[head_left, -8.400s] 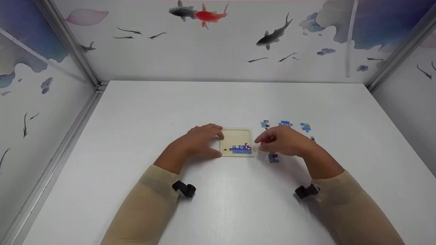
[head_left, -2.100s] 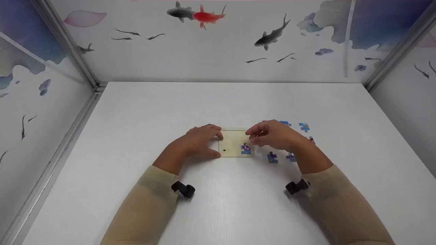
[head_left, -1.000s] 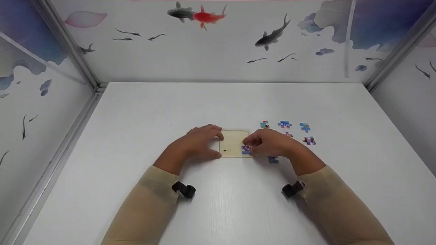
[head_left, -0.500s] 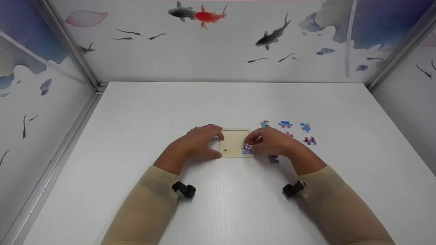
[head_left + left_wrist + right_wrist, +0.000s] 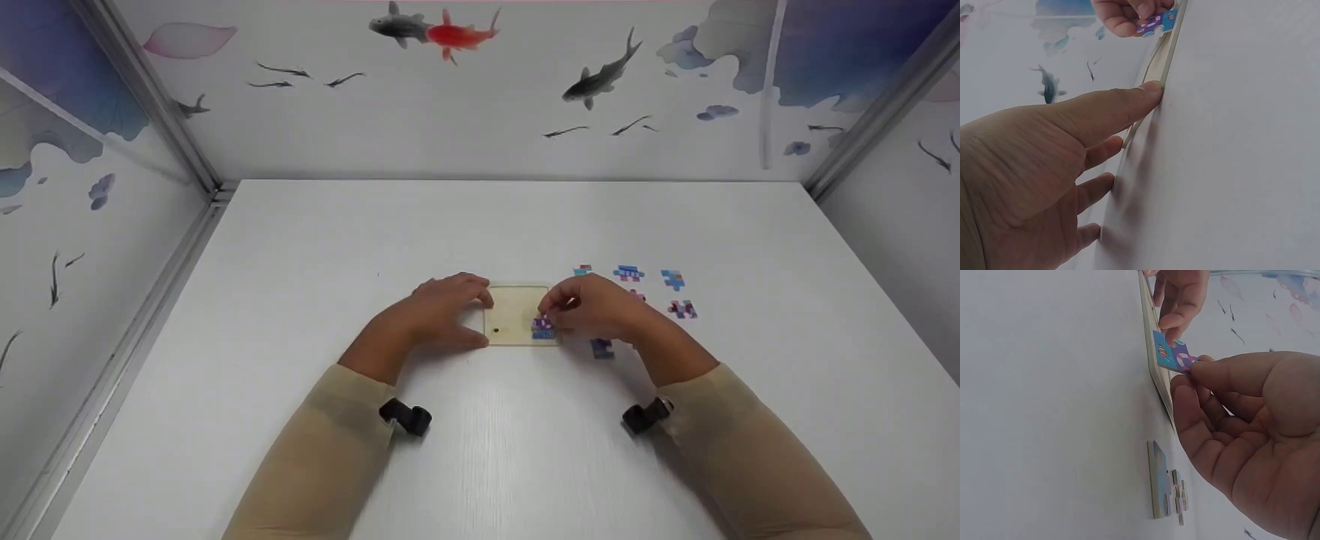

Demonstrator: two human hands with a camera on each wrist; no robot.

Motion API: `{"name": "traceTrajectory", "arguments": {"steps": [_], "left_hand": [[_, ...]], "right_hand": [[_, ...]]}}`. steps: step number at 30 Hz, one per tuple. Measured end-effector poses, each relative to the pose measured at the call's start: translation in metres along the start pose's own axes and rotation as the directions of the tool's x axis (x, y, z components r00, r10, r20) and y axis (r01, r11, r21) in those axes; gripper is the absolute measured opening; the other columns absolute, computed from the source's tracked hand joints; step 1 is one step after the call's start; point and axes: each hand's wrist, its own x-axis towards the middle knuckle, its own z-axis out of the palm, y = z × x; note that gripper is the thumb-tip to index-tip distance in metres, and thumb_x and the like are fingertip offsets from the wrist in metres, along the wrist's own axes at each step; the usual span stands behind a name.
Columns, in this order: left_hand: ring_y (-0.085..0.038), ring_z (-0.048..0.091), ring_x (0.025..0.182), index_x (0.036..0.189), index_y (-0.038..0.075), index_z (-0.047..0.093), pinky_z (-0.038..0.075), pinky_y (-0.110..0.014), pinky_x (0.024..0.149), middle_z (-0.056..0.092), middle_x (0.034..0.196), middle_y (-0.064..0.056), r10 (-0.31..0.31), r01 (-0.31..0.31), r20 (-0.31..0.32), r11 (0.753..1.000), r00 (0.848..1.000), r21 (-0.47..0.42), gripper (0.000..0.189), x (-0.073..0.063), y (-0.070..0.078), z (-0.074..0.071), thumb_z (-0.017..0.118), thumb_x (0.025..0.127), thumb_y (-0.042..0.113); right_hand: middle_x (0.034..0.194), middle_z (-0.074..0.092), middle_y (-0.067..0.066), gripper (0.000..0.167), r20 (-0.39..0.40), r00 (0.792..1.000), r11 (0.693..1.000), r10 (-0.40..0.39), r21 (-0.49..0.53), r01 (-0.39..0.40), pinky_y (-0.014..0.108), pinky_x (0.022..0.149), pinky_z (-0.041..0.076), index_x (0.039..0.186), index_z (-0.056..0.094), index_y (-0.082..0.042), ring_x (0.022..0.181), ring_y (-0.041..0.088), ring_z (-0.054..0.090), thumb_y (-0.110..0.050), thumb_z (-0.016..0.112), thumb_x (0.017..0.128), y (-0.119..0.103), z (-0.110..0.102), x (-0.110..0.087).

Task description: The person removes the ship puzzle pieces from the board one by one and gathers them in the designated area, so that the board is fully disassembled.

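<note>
A pale wooden puzzle tray (image 5: pixel 514 304) lies on the white table. My left hand (image 5: pixel 448 309) rests against its left side, the thumb at the near corner and the index finger farther up; in the left wrist view the fingers are fairly straight. My right hand (image 5: pixel 604 306) pinches a blue and purple puzzle piece (image 5: pixel 543 328) between thumb and fingertips at the tray's near right corner. In the right wrist view this piece (image 5: pixel 1168 354) stands tilted close over the tray, showing an orange fish and a lifebuoy. The rest of the tray's floor in sight is bare wood.
Several loose puzzle pieces lie right of the tray, among them a blue one (image 5: pixel 673 280), a reddish one (image 5: pixel 682 309) and a dark blue one (image 5: pixel 602 349) nearer the front. My right hand partly covers others. Printed walls (image 5: pixel 480 112) enclose the table.
Eight seconds ago a longer blue and purple strip lay in the tray; now one piece shows there. My right hand came down from above and pinched it, then shifted slightly over the last second.
</note>
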Motion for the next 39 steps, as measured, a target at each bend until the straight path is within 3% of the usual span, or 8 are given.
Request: {"name": "traceTrajectory", "arguments": {"steps": [8, 15, 19, 25, 29, 35, 39], "left_hand": [[-0.021, 0.032, 0.164, 0.143, 0.025, 0.062, 0.018, -0.058, 0.136, 0.040, 0.173, 0.004, -0.018, 0.019, -0.016, 1.000, 1.000, 0.005, 0.056, 0.002, 0.002, 0.001, 0.083, 0.093, 0.040], [-0.022, 0.033, 0.164, 0.142, 0.023, 0.062, 0.020, -0.057, 0.136, 0.040, 0.172, 0.003, 0.000, 0.000, -0.019, 1.000, 1.000, -0.002, 0.054, -0.001, 0.001, 0.001, 0.082, 0.094, 0.038], [-0.021, 0.033, 0.163, 0.142, 0.023, 0.062, 0.019, -0.056, 0.136, 0.040, 0.172, 0.003, 0.011, -0.011, -0.021, 1.000, 1.000, -0.005, 0.052, -0.002, 0.000, 0.001, 0.080, 0.095, 0.038], [-0.022, 0.033, 0.163, 0.142, 0.023, 0.062, 0.020, -0.056, 0.135, 0.040, 0.172, 0.003, 0.022, -0.022, -0.019, 1.000, 1.000, 0.001, 0.053, -0.002, 0.000, 0.000, 0.080, 0.095, 0.039], [-0.020, 0.032, 0.164, 0.142, 0.024, 0.061, 0.020, -0.056, 0.136, 0.040, 0.172, 0.004, 0.027, -0.027, -0.023, 1.000, 0.999, 0.000, 0.052, -0.002, -0.001, 0.000, 0.079, 0.095, 0.039], [-0.021, 0.032, 0.164, 0.143, 0.023, 0.061, 0.018, -0.057, 0.136, 0.040, 0.172, 0.003, 0.018, -0.018, -0.013, 1.000, 1.000, -0.012, 0.053, -0.001, -0.001, 0.001, 0.079, 0.095, 0.038], [-0.022, 0.032, 0.164, 0.143, 0.023, 0.061, 0.017, -0.058, 0.136, 0.039, 0.173, 0.003, 0.003, -0.003, -0.002, 1.000, 1.000, -0.021, 0.054, 0.000, 0.000, 0.000, 0.080, 0.095, 0.039]], "right_hand": [[0.118, 0.074, 0.005, 0.018, 0.020, 0.998, 0.989, -0.064, 0.136, 0.061, 0.036, 0.097, 0.061, 0.121, 0.077, -0.020, 0.105, 0.023, 0.072, -0.017, 0.068, 0.105, 0.008, -0.018, -0.007], [0.122, 0.074, 0.008, 0.024, 0.097, 0.994, 0.952, -0.057, 0.306, 0.025, 0.030, 0.099, 0.062, 0.125, 0.075, -0.012, 0.110, 0.025, 0.073, -0.018, 0.074, 0.102, 0.035, -0.044, -0.023], [0.125, 0.073, 0.009, 0.026, 0.108, 0.994, 0.953, -0.004, 0.301, -0.029, 0.028, 0.097, 0.062, 0.126, 0.075, -0.014, 0.112, 0.026, 0.072, -0.020, 0.075, 0.101, 0.057, -0.059, -0.038], [0.134, 0.069, 0.008, 0.035, 0.064, 0.997, 0.940, 0.052, 0.334, -0.071, 0.024, 0.098, 0.062, 0.135, 0.071, -0.008, 0.116, 0.019, 0.070, -0.020, 0.073, 0.102, 0.100, -0.082, -0.060], [0.128, 0.071, 0.003, 0.040, 0.052, 0.996, 0.930, 0.072, 0.358, -0.086, 0.023, 0.097, 0.062, 0.137, 0.070, -0.005, 0.113, 0.014, 0.072, -0.023, 0.076, 0.101, 0.126, -0.093, -0.070], [0.132, 0.075, -0.005, 0.045, 0.098, 0.991, 0.919, 0.093, 0.374, -0.123, 0.025, 0.097, 0.062, 0.137, 0.071, -0.005, 0.113, 0.011, 0.073, -0.025, 0.080, 0.097, 0.152, -0.104, -0.077], [0.124, 0.078, -0.006, 0.044, 0.124, 0.986, 0.921, 0.114, 0.359, -0.151, 0.025, 0.095, 0.063, 0.135, 0.072, -0.005, 0.109, 0.011, 0.073, -0.025, 0.081, 0.097, 0.164, -0.110, -0.079]]}}
